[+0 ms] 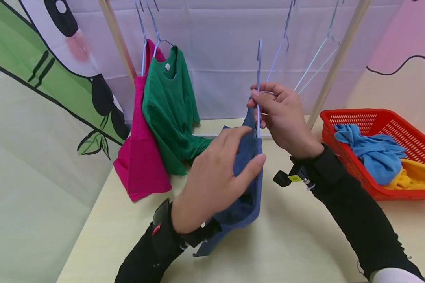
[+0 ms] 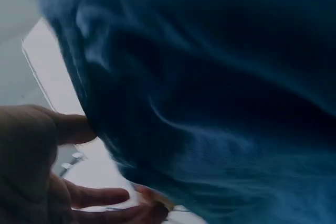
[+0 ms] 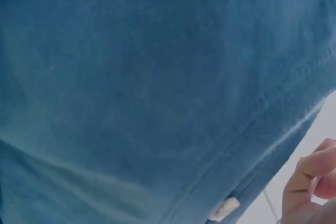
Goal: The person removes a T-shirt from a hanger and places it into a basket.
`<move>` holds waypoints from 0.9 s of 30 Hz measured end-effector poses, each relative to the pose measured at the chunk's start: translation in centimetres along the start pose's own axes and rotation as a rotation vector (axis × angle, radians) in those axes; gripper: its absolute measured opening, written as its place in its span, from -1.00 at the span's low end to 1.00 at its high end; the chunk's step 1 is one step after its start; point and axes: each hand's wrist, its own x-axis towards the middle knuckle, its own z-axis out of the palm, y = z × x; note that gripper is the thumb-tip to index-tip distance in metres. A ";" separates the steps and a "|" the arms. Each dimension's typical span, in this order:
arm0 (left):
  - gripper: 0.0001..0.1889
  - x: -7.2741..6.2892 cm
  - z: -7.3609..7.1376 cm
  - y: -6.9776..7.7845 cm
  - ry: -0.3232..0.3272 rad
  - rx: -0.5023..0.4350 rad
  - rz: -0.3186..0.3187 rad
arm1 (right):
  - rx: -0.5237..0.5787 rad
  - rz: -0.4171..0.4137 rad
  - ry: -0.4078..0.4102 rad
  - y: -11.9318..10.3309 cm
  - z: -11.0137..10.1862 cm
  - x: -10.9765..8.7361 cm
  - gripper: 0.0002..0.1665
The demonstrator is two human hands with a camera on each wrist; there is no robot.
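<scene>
In the head view, my right hand (image 1: 283, 114) pinches a light purple hanger (image 1: 259, 70) just below its hook, which points up. A blue denim-like garment (image 1: 251, 188) hangs from this hanger above the table. My left hand (image 1: 212, 181) is in front of the garment, fingers extended and thumb spread, hiding part of it. Up close in the left wrist view, the left thumb (image 2: 73, 128) is right at the edge of the blue cloth (image 2: 157, 103). Blue fabric (image 3: 147, 77) fills most of the right wrist view, with fingertips at lower right.
A pink garment (image 1: 145, 165) and a green top (image 1: 170, 102) hang on hangers at left. Bare hangers (image 1: 315, 61) hang at back right between wooden poles (image 1: 340, 63). A red basket (image 1: 379, 116) on the table (image 1: 287, 236) holds blue cloth (image 1: 375, 149) and yellow cloth (image 1: 418, 175).
</scene>
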 end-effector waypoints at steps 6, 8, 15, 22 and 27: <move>-0.42 1.0 1.0 -1.4 -0.162 -0.259 -0.019 | -0.038 0.010 -0.046 0.8 0.4 0.0 -0.76; -0.42 0.9 1.2 -1.2 -0.154 -0.246 -0.022 | -0.022 0.014 -0.042 1.0 0.3 0.1 -0.78; -0.50 1.0 2.1 -0.7 -0.085 -0.148 -0.066 | -0.001 -0.024 -0.021 1.2 0.6 0.4 -0.81; -0.78 -0.3 4.0 0.2 0.015 -0.115 0.172 | -0.018 -0.063 0.022 1.4 0.7 0.4 -0.87; -0.45 0.0 4.1 0.4 0.088 -0.057 0.089 | -0.054 -0.102 0.036 1.3 0.9 0.0 -0.89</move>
